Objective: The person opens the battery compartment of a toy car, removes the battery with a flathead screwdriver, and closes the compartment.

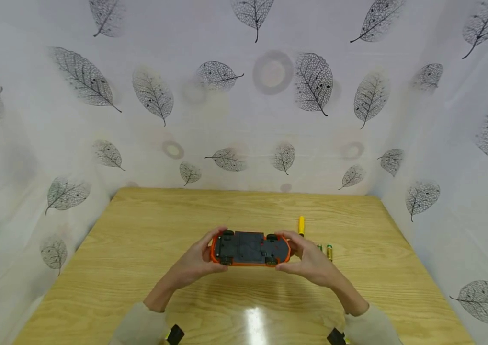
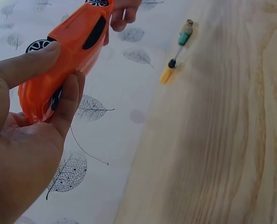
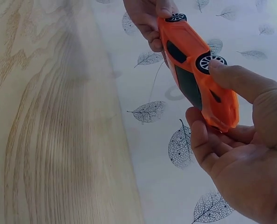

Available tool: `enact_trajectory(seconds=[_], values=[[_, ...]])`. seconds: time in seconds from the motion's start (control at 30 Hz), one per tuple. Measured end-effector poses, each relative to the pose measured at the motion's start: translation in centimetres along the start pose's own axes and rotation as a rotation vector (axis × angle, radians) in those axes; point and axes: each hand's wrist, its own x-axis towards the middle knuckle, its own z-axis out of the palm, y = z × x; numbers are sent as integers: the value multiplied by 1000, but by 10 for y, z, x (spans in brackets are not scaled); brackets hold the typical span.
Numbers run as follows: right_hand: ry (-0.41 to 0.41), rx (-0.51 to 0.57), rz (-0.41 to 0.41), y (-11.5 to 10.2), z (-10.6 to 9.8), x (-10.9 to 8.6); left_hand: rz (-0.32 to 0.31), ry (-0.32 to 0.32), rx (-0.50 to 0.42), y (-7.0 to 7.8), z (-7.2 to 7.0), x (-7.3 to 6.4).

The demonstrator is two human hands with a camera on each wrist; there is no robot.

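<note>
An orange toy car is held up over the table, its black underside with the wheels turned toward the head camera. My left hand grips one end of it, thumb along the lower side and fingers around the upper side. At the other end my right hand grips it the same way. In the left wrist view the thumb lies by a wheel of the orange car body. The right wrist view shows the car's orange side and dark windows, with the right thumb on a wheel.
A screwdriver with a yellow handle lies on the wooden table beyond the right hand. Small green-and-gold batteries lie near it, partly behind that hand. A white leaf-patterned cloth encloses the table at the back and sides.
</note>
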Motion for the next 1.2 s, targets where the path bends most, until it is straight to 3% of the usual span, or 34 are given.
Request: enact_trajectory(seconds=[0.27,0.63,1.0,1.2], values=[[-24,67,1,2,1,0,9,-21,68,1,-3,1],[62,26,-145,11,5,3,44,-28,66,5,-5,-3],[206,-209,-252,9,15,4,-116,206,91,4,-7,-1],[233,-316,-309,9,18,3,-166,245,13,7,-3,7]])
